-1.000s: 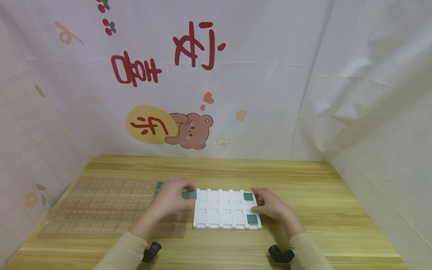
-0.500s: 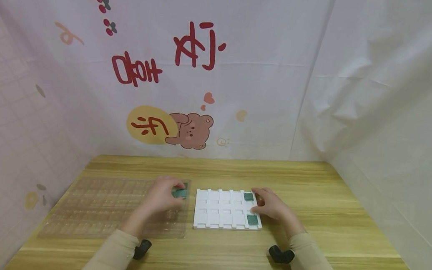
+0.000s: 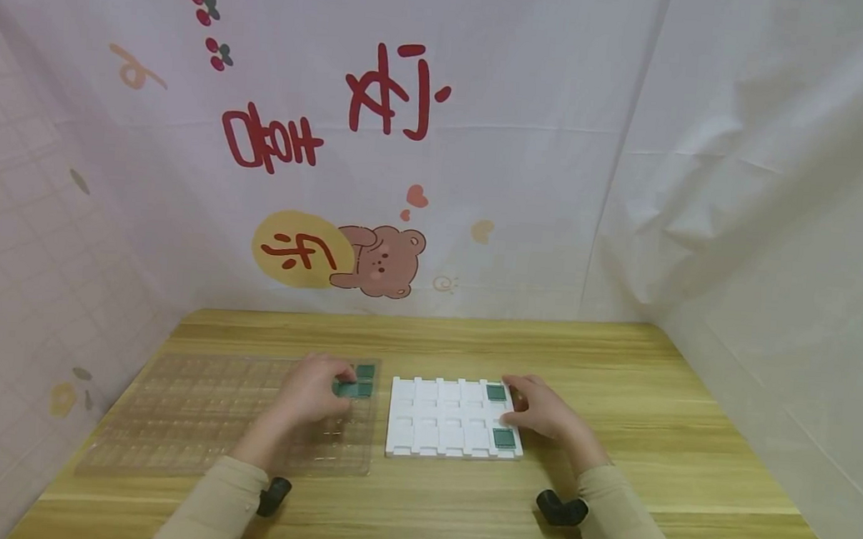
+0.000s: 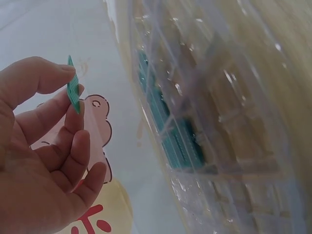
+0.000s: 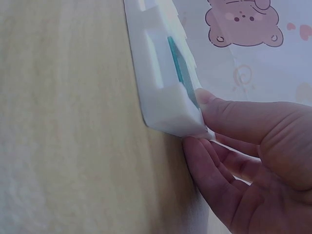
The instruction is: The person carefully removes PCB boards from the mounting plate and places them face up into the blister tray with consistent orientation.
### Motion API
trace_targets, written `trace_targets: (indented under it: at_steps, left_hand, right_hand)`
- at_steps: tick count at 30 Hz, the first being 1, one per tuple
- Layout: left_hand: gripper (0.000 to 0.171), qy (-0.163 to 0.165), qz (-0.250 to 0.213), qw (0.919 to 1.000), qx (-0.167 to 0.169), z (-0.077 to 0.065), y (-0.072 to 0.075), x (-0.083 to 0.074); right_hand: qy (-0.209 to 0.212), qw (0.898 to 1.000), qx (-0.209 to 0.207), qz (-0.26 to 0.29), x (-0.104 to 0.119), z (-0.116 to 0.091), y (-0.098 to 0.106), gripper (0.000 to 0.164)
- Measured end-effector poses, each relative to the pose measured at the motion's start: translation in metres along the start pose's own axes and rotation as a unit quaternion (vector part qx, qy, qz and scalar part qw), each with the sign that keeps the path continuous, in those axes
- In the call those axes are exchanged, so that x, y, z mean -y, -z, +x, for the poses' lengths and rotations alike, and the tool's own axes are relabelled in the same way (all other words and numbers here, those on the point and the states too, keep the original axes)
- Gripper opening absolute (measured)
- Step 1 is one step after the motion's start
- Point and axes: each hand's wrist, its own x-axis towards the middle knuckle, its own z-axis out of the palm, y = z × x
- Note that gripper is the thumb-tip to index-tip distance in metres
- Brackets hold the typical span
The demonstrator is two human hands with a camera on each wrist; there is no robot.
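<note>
In the left wrist view my left hand (image 4: 48, 146) pinches a small thin green circuit board (image 4: 73, 85) between thumb and fingertips. It is over the right end of the clear plastic tray (image 3: 189, 407), where several more green boards (image 4: 180, 146) lie in the compartments. My right hand (image 3: 545, 409) holds the right edge of a white compartment tray (image 3: 427, 414), thumb on top and fingers against the side. Two green boards sit in that tray's rightmost column, one at the back (image 3: 495, 393) and one at the front (image 3: 504, 438).
Both trays lie side by side on a wooden table (image 3: 415, 510), with a narrow gap between them. A white printed curtain (image 3: 528, 184) hangs behind the table and at both sides. Black curved wrist pieces (image 3: 562, 508) sit at the sleeve ends.
My left hand has moved left with a green board, from the white tray's left edge to over the clear tray, uncovering other boards there. The right hand has stayed on the white tray.
</note>
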Motion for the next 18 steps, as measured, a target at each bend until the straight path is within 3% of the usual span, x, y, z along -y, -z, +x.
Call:
trace_targets:
  at_steps: [10,18]
  left_hand:
    - [0.027,0.005,0.000,0.9995,0.030,0.000,-0.001,0.010]
    - [0.025,-0.010,0.029,0.9984,0.048,-0.003,-0.002,0.019]
  right_hand:
    - [0.000,1.000,-0.001,0.002,-0.002,0.001,-0.001,0.068]
    - [-0.005,1.000,0.000,0.005,-0.001,0.000,-0.001,0.069]
